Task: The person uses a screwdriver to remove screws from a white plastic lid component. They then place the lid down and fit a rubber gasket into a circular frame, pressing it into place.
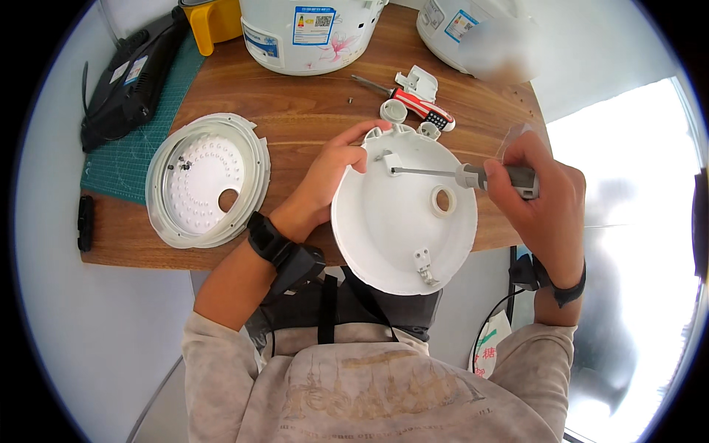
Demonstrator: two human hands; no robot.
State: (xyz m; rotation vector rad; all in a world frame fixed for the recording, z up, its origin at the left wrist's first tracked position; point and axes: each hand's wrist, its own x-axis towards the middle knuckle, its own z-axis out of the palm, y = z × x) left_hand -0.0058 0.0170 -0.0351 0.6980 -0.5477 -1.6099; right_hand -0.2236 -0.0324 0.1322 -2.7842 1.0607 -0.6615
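My left hand [332, 173] grips the rim of a round white plastic rice cooker lid shell [384, 240], its thumb over the edge. The shell is tilted, with its hollow inner side up, at the table's front edge. In my closed right hand [550, 203] is a screwdriver with a grey handle [517, 181]. Its shaft lies across the shell and its tip touches or sits close to a small white bracket [391, 164] near the shell's far edge. Inside the shell are a ring-shaped collar [443, 201] and a small hinge-like bracket [423, 258].
On the wooden table [295, 103], a dimpled inner lid [255, 159] with small screws lies left. Beyond the shell are a red-and-white screwdriver [421, 107] and small white parts [418, 83]. Rice cookers [310, 59] and a yellow container [214, 26] stand behind, with a green cutting mat [118, 173] left.
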